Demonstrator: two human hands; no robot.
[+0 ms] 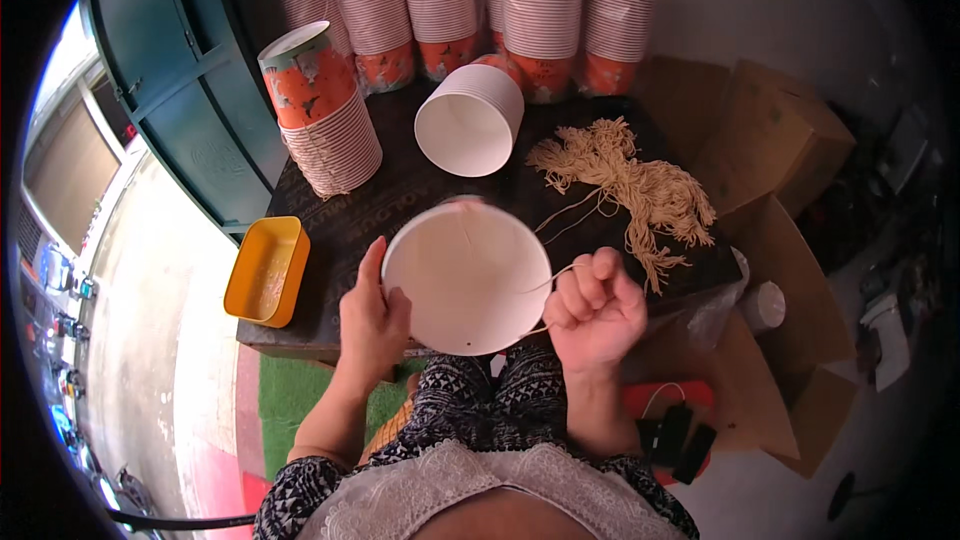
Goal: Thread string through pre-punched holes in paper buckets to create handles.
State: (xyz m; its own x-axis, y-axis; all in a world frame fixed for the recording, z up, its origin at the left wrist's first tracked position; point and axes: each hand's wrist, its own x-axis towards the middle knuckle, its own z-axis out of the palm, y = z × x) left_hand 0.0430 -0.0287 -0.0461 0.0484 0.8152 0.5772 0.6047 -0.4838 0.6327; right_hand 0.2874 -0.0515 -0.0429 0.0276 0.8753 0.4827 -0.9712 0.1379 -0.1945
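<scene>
A white paper bucket (465,275) is held at the near edge of the table, its open mouth facing me. My left hand (370,318) grips its left side, thumb at the rim. At the right rim, my right hand (597,312) has its fingers closed on a thin cream cord (562,271), which runs into the bucket's mouth. A small dark hole shows in the bucket's wall near the lower rim. Beyond my right hand lies a loose bundle of cream cords (650,190). Another group of nested buckets (468,130) rests on its side behind the held one.
An upside-down bucket stack (325,130) with cords along its rims stands at the left. Tall wrapped bucket stacks (540,0) line the back. A yellow plastic tub (268,270) sits by the table's left edge. Cardboard boxes (780,140) crowd the right; a green door (190,70) stands left.
</scene>
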